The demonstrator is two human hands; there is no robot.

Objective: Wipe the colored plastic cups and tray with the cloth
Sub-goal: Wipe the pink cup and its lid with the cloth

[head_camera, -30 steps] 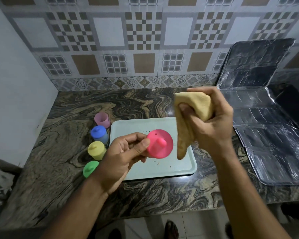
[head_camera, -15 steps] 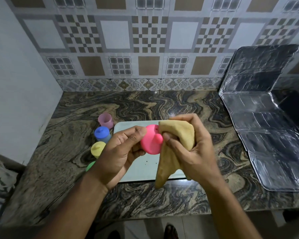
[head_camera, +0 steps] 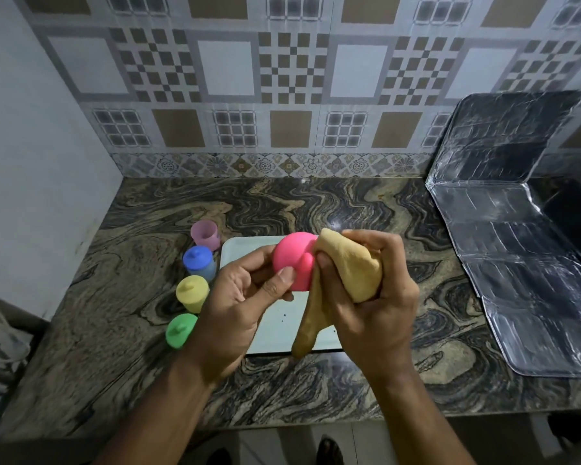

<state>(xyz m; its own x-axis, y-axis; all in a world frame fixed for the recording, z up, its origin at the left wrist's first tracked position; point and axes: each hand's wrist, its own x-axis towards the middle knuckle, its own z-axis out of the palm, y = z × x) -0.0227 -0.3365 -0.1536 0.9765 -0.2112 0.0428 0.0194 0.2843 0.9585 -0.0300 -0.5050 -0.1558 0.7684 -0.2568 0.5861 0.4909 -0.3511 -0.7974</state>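
My left hand [head_camera: 245, 297] grips a bright pink cup [head_camera: 294, 260] above the pale tray [head_camera: 282, 323], its underside with a small nub turned towards me. My right hand [head_camera: 373, 297] holds a bunched tan cloth [head_camera: 349, 266] pressed against the pink cup's right side, and a tail of the cloth hangs down over the tray. Left of the tray stand a lilac cup [head_camera: 205, 232], a blue cup [head_camera: 199, 261], a yellow cup [head_camera: 192, 293] and a green cup [head_camera: 180, 330] in a row on the marble counter.
A foil-covered sheet [head_camera: 524, 263] covers the counter's right side and runs up the tiled wall. The counter's front edge [head_camera: 282, 421] is near my forearms, with floor and feet below. A plain wall borders the counter on the left.
My right hand brought the cloth down and left from above the tray until it pressed against the pink cup. My left hand lifted and turned the cup slightly.
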